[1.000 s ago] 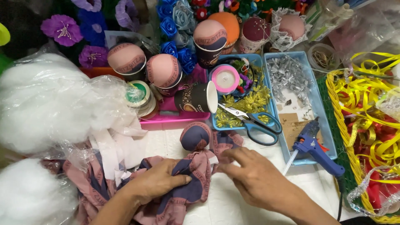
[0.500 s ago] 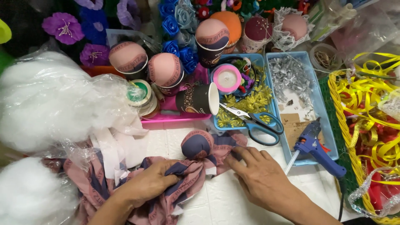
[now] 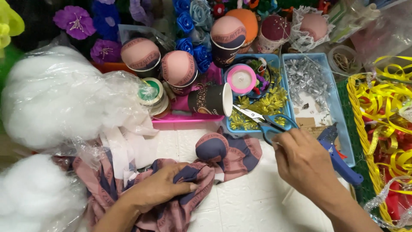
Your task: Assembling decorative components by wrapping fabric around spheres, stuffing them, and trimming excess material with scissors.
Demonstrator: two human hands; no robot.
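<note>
Right hand (image 3: pixel 302 161) closes its fingers on the blue-handled scissors (image 3: pixel 268 122) (frame centre-right); left hand (image 3: pixel 161 187) presses open-fingered on the pink-navy fabric (image 3: pixel 189 202); best lifted handles-first.

Even, fairly bright overhead light is falling across the whole scene, colours showing saturated. The right hand (image 3: pixel 303 162) is casting only a soft, short shadow on the white surface beneath it. Clear plastic (image 3: pixel 128 92) above the left hand (image 3: pixel 159 187) is catching mild glare. Focus is holding sharp centrally; the far corners are bending slightly and softening.
</note>
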